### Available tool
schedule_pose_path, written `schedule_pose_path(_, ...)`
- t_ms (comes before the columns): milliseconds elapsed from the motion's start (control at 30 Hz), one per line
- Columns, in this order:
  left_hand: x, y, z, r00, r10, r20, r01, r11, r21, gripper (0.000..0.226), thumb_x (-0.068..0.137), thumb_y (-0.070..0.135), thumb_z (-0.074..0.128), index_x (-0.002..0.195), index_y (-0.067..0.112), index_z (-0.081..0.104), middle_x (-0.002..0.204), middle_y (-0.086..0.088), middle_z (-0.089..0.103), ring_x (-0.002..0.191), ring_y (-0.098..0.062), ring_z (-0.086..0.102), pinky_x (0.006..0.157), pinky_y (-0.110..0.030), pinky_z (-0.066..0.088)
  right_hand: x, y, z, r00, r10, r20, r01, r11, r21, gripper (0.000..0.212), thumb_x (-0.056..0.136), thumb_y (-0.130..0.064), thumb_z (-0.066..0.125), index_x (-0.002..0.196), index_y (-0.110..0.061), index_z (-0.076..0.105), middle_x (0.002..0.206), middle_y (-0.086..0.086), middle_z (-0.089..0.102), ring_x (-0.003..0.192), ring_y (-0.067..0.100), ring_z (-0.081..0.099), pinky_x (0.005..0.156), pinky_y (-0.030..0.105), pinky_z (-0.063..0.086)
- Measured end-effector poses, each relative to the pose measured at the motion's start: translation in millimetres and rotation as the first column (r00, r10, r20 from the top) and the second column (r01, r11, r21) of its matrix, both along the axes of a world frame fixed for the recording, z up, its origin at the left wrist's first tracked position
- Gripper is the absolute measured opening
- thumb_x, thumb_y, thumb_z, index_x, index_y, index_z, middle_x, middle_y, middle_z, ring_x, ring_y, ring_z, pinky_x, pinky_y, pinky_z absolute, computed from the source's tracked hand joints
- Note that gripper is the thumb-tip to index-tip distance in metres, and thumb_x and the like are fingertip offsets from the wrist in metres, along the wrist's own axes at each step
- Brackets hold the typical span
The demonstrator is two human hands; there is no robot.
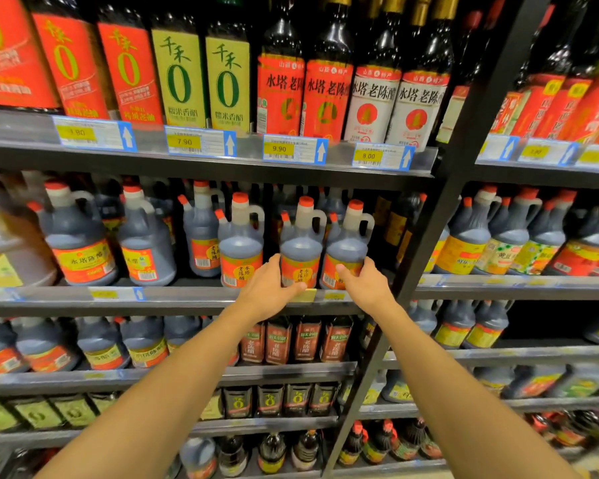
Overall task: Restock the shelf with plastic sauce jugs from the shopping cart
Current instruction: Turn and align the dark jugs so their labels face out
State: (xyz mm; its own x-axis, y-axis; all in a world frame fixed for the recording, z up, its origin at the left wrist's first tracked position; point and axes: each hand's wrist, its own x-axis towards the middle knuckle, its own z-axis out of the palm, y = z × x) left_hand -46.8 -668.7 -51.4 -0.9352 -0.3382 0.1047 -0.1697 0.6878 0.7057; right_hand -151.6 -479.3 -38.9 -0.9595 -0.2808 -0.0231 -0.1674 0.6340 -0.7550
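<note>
Three dark plastic sauce jugs with red caps and orange labels stand side by side at the front of the second shelf [173,299]. My left hand [268,292] grips the base of the middle jug [301,243], thumb under its label. My right hand [363,281] holds the lower part of the right jug [348,243], fingers wrapped round its side. The left jug [241,243] stands free beside my left hand. The shopping cart is out of view.
More jugs fill the shelf to the left [80,243] and the neighbouring bay [471,243]. Tall glass bottles [325,81] stand on the shelf above, price tags [293,148] along its edge. A black upright post [440,216] rises just right of my right hand.
</note>
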Motion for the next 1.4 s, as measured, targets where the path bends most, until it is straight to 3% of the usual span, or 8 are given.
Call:
schedule_pose_path(100, 26, -4, 2, 0.996, -0.031, 0.083, 0.050, 0.971, -0.234, 0.084, 0.094, 0.053, 0.063, 0.158, 0.012, 0.025, 0.157, -0.011, 0.041, 0.143, -0.031, 0.041, 0.111, -0.044, 0.041, 20, 6, 6, 0.990, 0.103, -0.094, -0.072, 0.955, 0.289, 0.069, 0.100, -0.059, 0.050, 0.143, -0.005, 0.041, 0.124, 0.020, 0.057, 0.107, 0.036, 0.056, 0.093, 0.054, 0.051)
schedule_pose_path(267, 79, -9, 9, 0.975, 0.017, 0.223, 0.125, 0.784, -0.608, 0.085, 0.097, 0.060, 0.053, 0.159, 0.012, 0.021, 0.161, -0.010, 0.036, 0.146, -0.030, 0.036, 0.118, -0.051, 0.030, 69, 20, 13, 0.907, 0.334, -0.256, -0.125, 0.795, 0.594, 0.067, 0.101, -0.059, 0.046, 0.139, -0.004, 0.046, 0.140, 0.018, 0.052, 0.128, 0.036, 0.049, 0.104, 0.047, 0.044)
schedule_pose_path(367, 116, -7, 13, 0.951, 0.078, 0.298, 0.163, 0.692, -0.703, 0.086, 0.098, 0.062, 0.047, 0.160, 0.012, 0.017, 0.163, -0.009, 0.032, 0.151, -0.029, 0.026, 0.122, -0.054, 0.020, 97, 26, 15, 0.840, 0.445, -0.311, -0.116, 0.707, 0.697, 0.068, 0.100, -0.062, 0.046, 0.140, -0.006, 0.047, 0.139, 0.016, 0.054, 0.130, 0.035, 0.048, 0.106, 0.046, 0.043)
schedule_pose_path(467, 153, -7, 18, 0.920, 0.141, 0.366, 0.179, 0.678, -0.713, 0.088, 0.099, 0.062, 0.045, 0.161, 0.009, 0.011, 0.165, -0.011, 0.026, 0.154, -0.031, 0.019, 0.123, -0.057, 0.014, 127, 26, 16, 0.806, 0.512, -0.297, -0.139, 0.651, 0.746, 0.073, 0.099, -0.063, 0.045, 0.143, -0.004, 0.044, 0.141, 0.019, 0.052, 0.132, 0.036, 0.047, 0.108, 0.046, 0.041)
schedule_pose_path(767, 224, -33, 36, 0.909, 0.233, 0.346, 0.097, 0.689, -0.719, 0.088, 0.100, 0.063, 0.043, 0.162, 0.010, 0.011, 0.167, -0.010, 0.021, 0.156, -0.029, 0.014, 0.124, -0.053, 0.015, 183, -13, 23, 0.777, 0.567, -0.275, -0.240, 0.670, 0.702, 0.076, 0.099, -0.065, 0.044, 0.146, -0.005, 0.044, 0.151, 0.019, 0.044, 0.140, 0.037, 0.039, 0.115, 0.047, 0.036)
schedule_pose_path(1000, 222, -80, 22, 0.916, 0.241, 0.321, 0.067, 0.696, -0.715, 0.089, 0.099, 0.063, 0.044, 0.162, 0.009, 0.011, 0.168, -0.011, 0.017, 0.156, -0.029, 0.013, 0.124, -0.053, 0.015, 176, -62, 17, 0.767, 0.573, -0.288, -0.288, 0.710, 0.643, 0.069, 0.098, -0.061, 0.049, 0.141, -0.006, 0.046, 0.142, 0.016, 0.051, 0.131, 0.034, 0.047, 0.106, 0.045, 0.044)
schedule_pose_path(1167, 197, -121, 18, 0.932, 0.202, 0.302, 0.082, 0.693, -0.716, 0.087, 0.099, 0.061, 0.046, 0.161, 0.009, 0.014, 0.167, -0.012, 0.018, 0.155, -0.030, 0.015, 0.123, -0.052, 0.020, 151, -93, 14, 0.802, 0.541, -0.253, -0.303, 0.735, 0.607, 0.083, 0.098, -0.062, 0.050, 0.159, -0.012, 0.025, 0.159, 0.014, 0.037, 0.146, 0.034, 0.034, 0.115, 0.046, 0.038)
schedule_pose_path(1400, 145, -154, 18, 0.956, 0.076, 0.283, 0.139, 0.734, -0.665, 0.087, 0.100, 0.059, 0.048, 0.160, 0.006, 0.014, 0.165, -0.017, 0.023, 0.152, -0.033, 0.024, 0.121, -0.045, 0.028, 127, -132, 7, 0.910, 0.348, -0.225, -0.276, 0.914, 0.296, 0.070, 0.095, -0.051, 0.063, 0.149, -0.014, 0.037, 0.145, 0.014, 0.051, 0.133, 0.035, 0.049, 0.107, 0.049, 0.045)
